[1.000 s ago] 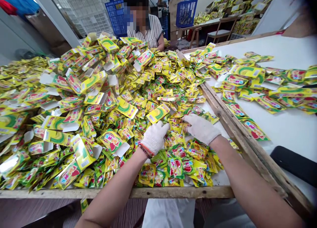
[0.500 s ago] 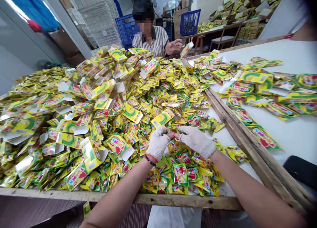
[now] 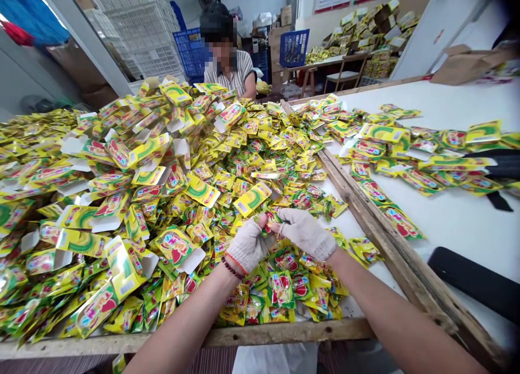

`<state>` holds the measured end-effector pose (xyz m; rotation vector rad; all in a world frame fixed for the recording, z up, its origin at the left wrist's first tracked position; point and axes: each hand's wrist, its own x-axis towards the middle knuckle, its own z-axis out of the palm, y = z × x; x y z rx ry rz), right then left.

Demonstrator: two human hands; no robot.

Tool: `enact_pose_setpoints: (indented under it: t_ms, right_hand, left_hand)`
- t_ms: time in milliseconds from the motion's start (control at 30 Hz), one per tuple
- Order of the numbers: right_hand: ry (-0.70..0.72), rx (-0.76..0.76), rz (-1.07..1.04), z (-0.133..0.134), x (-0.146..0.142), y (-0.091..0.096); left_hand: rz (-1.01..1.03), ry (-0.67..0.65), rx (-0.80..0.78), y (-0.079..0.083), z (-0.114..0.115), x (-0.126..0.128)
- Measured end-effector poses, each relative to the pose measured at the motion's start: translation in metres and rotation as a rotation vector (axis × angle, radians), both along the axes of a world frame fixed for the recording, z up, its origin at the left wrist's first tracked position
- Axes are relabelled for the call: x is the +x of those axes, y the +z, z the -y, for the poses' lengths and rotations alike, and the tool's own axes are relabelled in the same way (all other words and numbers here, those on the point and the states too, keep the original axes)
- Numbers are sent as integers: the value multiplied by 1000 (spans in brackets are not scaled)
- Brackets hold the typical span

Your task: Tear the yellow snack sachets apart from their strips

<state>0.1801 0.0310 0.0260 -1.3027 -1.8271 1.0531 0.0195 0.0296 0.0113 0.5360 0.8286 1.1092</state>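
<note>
Your left hand [image 3: 248, 245] and right hand [image 3: 305, 234], both in knit gloves, meet fingertip to fingertip above the near-centre of the heap of sachets [image 3: 260, 146]. Between them they pinch a small sachet [image 3: 270, 222]; only a red-and-green sliver of it shows between the fingers, so its full outline cannot be read.

Position: the held sachet sits midway between your two hands, just above the loose packets that lie at the near edge of the table. Neither hand is nearer; both touch it. What shows of it appears to run left to right, from one set of fingertips to the other, though most of it is covered.

Left hand: fingers curled, thumb and forefinger closed on the left end. Right hand: palm down, fingers bent, closed on the right end.

Surroundings: a flat yellow carton [image 3: 252, 198] lies just beyond your fingertips, on the far side. An open carton [image 3: 177, 246] with its white flap out lies to the left of your left wrist. The wooden rail [image 3: 365, 211] runs diagonally on the right, well apart from both hands. Another person [image 3: 229, 65] sits at the far end of the heap.
</note>
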Motion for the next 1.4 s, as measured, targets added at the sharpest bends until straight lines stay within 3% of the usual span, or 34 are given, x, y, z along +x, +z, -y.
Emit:
enact_pose_setpoints:
  t_ms: [100, 200, 300, 400, 500, 700, 833, 1033, 1167, 1267, 1400]
  right_hand:
    - [-13, -98, 35, -11, 31, 3]
    - [-67, -25, 380, -21, 55, 0]
    - [-62, 41, 755, -24, 56, -10]
    - [-87, -11, 874, -21, 49, -22]
    - [-111, -75, 811, -19, 48, -23]
    - [-36, 25, 205, -9, 36, 6]
    - [5, 31, 8, -2, 17, 8]
    - [8, 189, 153, -3, 10, -2]
    - [-118, 289, 146, -5, 10, -5]
    - [-130, 399, 99, -7, 10, -6]
    - [-275, 252, 22, -7, 7, -7]
  left_hand:
    - [-61, 83, 83, 6, -3, -11]
    - [-216, 127, 134, 9, -5, -22]
    - [-353, 104, 175, 5, -7, -26]
    - [-433, 92, 241, -1, -10, -25]
    - [-492, 104, 270, -6, -14, -25]
    - [-675, 92, 376, -18, -15, -25]
    - [-704, 1, 401, -20, -12, -21]
    - [-704, -142, 424, -9, -4, -12]
    - [-514, -92, 333, -5, 1, -8]
    - [-406, -69, 289, -3, 2, -6]
    - [-370, -22, 214, 0, 2, -3]
